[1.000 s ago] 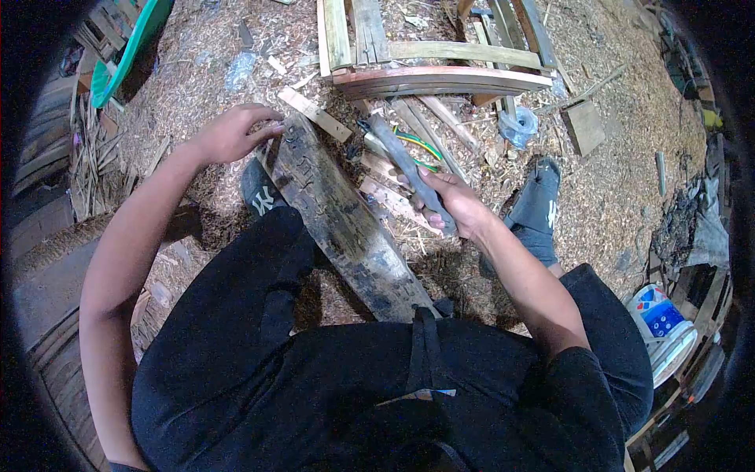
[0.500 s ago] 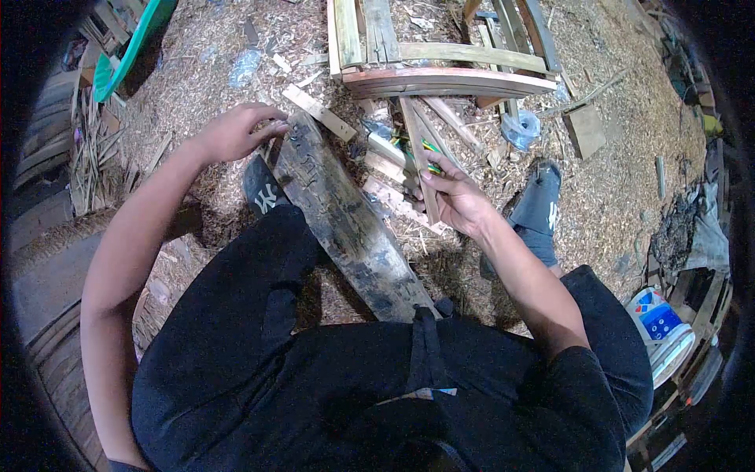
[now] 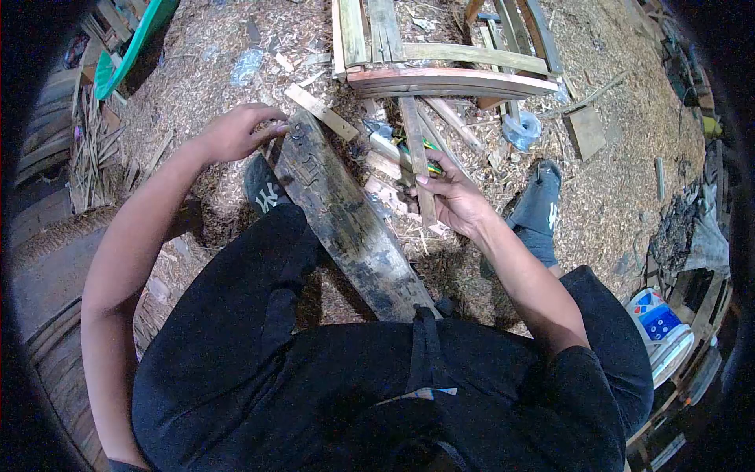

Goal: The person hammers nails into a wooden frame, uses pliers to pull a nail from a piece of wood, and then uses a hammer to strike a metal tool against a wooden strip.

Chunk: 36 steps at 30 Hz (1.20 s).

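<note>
My right hand (image 3: 456,200) is closed around a thin wooden slat (image 3: 414,138), thumb on its face. The slat stands nearly upright in view, its top end close to the front of a wooden frame. My left hand (image 3: 236,134) rests at the far end of a thick, worn wooden plank (image 3: 342,204), with thumb and fingertips drawn together. Whatever may be between them is too small to make out. Dark marks and what look like bent nails show on the plank, which slants between my legs. Behind my right hand lies a partly hidden yellow-green item (image 3: 432,146).
The wooden frame (image 3: 456,79) stands ahead on ground covered in wood shavings. Around it lie a short wood piece (image 3: 321,112), a roll of clear plastic (image 3: 521,130) and a wood block (image 3: 585,132). A white-and-blue bucket (image 3: 661,326) is at right, a green curved object (image 3: 130,55) upper left.
The slat in my right hand has turned slightly, its face now more toward me. My left hand stays at the plank's end.
</note>
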{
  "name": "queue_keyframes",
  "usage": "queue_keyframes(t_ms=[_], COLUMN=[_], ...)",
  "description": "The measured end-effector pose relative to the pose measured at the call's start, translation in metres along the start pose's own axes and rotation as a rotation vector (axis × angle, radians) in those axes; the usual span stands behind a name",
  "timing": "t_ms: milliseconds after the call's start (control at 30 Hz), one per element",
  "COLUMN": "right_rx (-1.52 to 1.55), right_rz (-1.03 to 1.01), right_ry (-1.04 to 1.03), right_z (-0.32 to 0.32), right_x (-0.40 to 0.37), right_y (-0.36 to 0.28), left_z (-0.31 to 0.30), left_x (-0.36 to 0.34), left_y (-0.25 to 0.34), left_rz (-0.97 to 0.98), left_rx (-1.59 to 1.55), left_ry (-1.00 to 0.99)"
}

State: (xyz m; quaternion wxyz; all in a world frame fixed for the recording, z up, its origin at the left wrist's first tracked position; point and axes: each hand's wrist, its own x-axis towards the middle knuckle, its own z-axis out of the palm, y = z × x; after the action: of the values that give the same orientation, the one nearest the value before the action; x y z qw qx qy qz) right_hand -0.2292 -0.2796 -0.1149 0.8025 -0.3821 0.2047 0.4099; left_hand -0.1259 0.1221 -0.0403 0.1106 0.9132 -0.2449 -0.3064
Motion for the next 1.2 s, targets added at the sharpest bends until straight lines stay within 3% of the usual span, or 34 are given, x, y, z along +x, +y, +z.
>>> queue_keyframes(t_ms=[933,1200], right_rx=[0.006,-0.119], right_rz=[-0.05,-0.051], right_ry=[-0.006,-0.024], right_z=[-0.004,-0.002], right_x=[0.005,0.004], right_y=[0.009,0.012], left_z=[-0.005,-0.004], left_x=[-0.002,-0.001], left_y=[0.006,0.002], left_rz=[-0.02,-0.043], left_rx=[0.013,0.018], left_ry=[-0.012,-0.024])
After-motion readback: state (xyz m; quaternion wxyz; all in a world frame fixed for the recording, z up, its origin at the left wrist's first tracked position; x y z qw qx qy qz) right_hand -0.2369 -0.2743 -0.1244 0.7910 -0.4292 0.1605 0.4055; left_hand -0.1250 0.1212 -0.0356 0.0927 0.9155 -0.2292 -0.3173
